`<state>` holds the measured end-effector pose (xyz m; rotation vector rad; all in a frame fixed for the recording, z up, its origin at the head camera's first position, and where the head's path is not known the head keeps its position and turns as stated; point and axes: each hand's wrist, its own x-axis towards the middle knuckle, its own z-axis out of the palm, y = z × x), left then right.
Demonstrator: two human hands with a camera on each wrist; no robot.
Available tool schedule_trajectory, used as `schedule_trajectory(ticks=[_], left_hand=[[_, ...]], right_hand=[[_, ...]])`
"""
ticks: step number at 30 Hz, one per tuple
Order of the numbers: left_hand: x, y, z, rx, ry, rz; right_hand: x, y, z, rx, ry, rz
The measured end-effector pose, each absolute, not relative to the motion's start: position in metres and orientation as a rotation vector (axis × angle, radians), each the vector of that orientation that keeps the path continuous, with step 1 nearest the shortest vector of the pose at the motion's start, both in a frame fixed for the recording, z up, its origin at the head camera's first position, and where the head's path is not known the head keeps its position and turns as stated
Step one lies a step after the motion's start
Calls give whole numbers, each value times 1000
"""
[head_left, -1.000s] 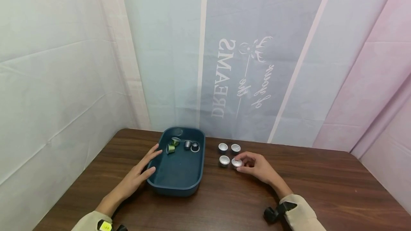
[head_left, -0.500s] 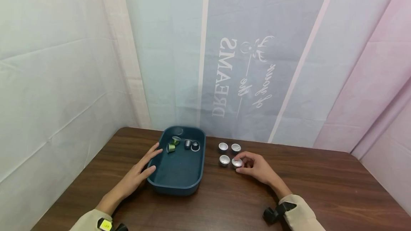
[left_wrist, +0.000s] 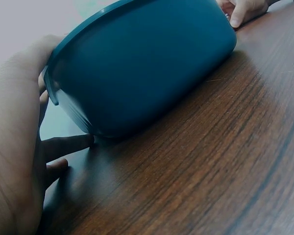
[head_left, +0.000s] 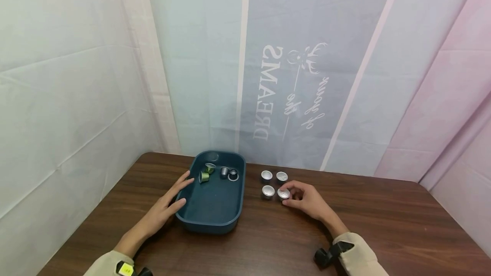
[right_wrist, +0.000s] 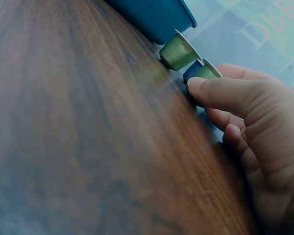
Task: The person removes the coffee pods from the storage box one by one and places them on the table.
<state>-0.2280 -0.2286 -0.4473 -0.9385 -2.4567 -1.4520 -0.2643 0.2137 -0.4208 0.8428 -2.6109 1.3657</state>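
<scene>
- We pinch 1 foil-topped capsule (head_left: 284, 194) in the right hand (head_left: 308, 202), 4 o'clock from 3 others (head_left: 268, 191).
- We rest the left hand (head_left: 164, 212), fingers spread, against the tray (head_left: 213, 210) at 9 o'clock.
- We count 4 capsules (head_left: 224, 173) inside, near 12 o'clock.

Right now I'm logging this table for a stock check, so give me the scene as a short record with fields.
Container: blue tray on a wooden table
In the tray: two green capsules, two dark capsules
Right of the tray: four capsules in a two-by-two group, lids up
Left hand: at the tray's left rim, fingers spread
Right hand: pinches the group's near-right capsule
Pinched capsule lifted: cannot tell
</scene>
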Motion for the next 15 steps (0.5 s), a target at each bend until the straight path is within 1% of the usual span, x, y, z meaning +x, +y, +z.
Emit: schedule_trajectory(ticks=[6,13,15], left_hand=[[-227,-229,-447,-934,-2460,-1468],[-225,-228,-444,-930,-2465,-1475],[-225,-228,-443,-930,-2472,-1475]], right_hand=[[-268,217,-419,903,-2629,1456],[-286,235,-441,956,-2626,1518],[-285,237,-439,962,-2613,1531]])
